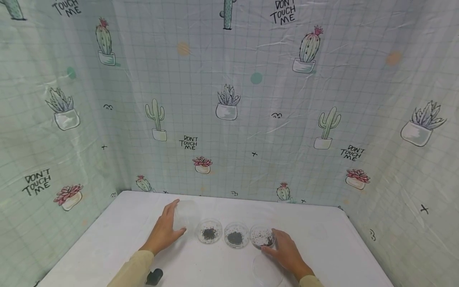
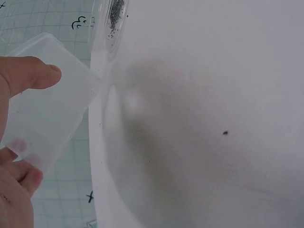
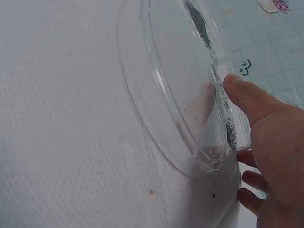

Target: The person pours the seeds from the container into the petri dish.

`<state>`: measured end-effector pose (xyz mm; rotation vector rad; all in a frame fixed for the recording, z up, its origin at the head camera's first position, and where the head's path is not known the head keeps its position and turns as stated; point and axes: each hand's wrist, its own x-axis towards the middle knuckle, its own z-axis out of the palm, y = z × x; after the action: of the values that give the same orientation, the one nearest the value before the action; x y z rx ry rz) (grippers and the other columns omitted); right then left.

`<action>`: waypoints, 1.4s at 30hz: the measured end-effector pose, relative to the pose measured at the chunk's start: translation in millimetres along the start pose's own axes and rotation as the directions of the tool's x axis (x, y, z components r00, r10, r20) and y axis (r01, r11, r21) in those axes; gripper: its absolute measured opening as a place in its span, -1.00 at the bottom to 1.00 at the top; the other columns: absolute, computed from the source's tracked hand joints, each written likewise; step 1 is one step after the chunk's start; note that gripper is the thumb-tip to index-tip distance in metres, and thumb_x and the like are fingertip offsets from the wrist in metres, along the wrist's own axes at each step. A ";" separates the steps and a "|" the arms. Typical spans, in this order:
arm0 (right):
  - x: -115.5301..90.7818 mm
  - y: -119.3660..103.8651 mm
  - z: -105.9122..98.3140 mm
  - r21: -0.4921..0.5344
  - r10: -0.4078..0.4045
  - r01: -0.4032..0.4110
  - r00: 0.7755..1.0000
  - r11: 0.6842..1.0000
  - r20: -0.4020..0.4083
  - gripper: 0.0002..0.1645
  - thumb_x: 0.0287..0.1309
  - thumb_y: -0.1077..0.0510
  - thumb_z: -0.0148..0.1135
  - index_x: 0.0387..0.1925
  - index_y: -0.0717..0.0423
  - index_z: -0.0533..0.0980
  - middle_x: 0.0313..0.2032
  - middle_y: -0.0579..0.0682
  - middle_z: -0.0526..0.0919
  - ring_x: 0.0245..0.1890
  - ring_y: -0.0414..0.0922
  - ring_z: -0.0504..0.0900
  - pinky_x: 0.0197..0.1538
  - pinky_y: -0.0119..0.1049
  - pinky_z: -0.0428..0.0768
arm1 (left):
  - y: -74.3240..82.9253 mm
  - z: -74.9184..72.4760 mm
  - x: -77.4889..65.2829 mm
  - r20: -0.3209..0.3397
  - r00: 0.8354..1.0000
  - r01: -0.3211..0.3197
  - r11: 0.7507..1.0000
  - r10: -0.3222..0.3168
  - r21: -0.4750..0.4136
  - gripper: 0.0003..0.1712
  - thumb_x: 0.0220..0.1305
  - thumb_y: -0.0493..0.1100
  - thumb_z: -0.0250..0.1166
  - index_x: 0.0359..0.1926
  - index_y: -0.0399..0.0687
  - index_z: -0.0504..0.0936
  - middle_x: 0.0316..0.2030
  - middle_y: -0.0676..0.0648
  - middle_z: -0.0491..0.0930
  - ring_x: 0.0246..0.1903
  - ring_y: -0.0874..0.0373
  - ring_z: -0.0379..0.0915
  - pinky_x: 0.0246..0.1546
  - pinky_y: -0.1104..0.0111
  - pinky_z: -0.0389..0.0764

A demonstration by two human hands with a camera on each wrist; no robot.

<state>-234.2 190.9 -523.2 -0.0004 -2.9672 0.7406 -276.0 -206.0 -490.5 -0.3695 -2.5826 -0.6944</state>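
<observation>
My left hand holds a translucent plastic box between thumb and fingers, tilted at the left of a row of dishes. My right hand grips the rim of the rightmost petri dish, thumb on the near side and fingers on the far side. Dark grains lie scattered in that dish, heaviest along its near edge. The middle petri dish and the left petri dish each hold a pile of dark grains. In the right wrist view, a clear round lid lies before the gripped dish.
The white table carries a dark object near the left forearm. A few dark specks dot the cloth by the left hand. A cactus-print curtain closes off the back and both sides.
</observation>
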 end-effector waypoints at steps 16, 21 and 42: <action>0.7 0.3 0.8 0.012 0.004 -0.004 1.000 1.000 0.000 0.05 -0.20 -0.35 0.29 0.24 0.20 0.27 0.23 0.20 0.33 0.26 0.18 0.25 0.29 0.11 0.25 | -5.2 3.1 -4.2 0.152 0.972 0.200 0.971 -0.180 -0.128 0.19 -0.14 -0.09 0.45 0.38 -0.09 -0.16 0.19 -0.29 0.12 0.18 -0.19 0.24 0.15 -0.06 0.37; 1.7 0.3 1.9 0.000 0.013 -0.013 1.000 1.000 0.001 0.06 -0.21 -0.35 0.29 0.24 0.20 0.27 0.23 0.20 0.33 0.26 0.18 0.25 0.29 0.11 0.25 | -9.6 5.3 -4.9 0.220 0.946 0.267 0.956 -0.237 -0.122 0.19 -0.09 -0.07 0.42 0.39 -0.12 -0.22 0.21 -0.30 0.07 0.20 -0.21 0.20 0.16 -0.08 0.34; 2.0 3.3 2.8 -0.016 0.000 -0.001 1.000 1.000 -0.016 0.06 -0.21 -0.34 0.30 0.23 0.20 0.27 0.22 0.20 0.34 0.25 0.18 0.27 0.28 0.11 0.27 | 3.9 -1.9 -0.5 0.099 0.989 0.117 0.985 -0.105 -0.125 0.19 -0.17 0.11 0.46 0.39 0.03 -0.07 0.35 -0.20 -0.03 0.30 -0.22 0.02 0.19 -0.22 0.20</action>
<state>-236.4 192.5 -527.0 -0.0079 -2.9584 0.7139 -273.5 -203.8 -487.7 -0.3063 -2.6689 -0.9095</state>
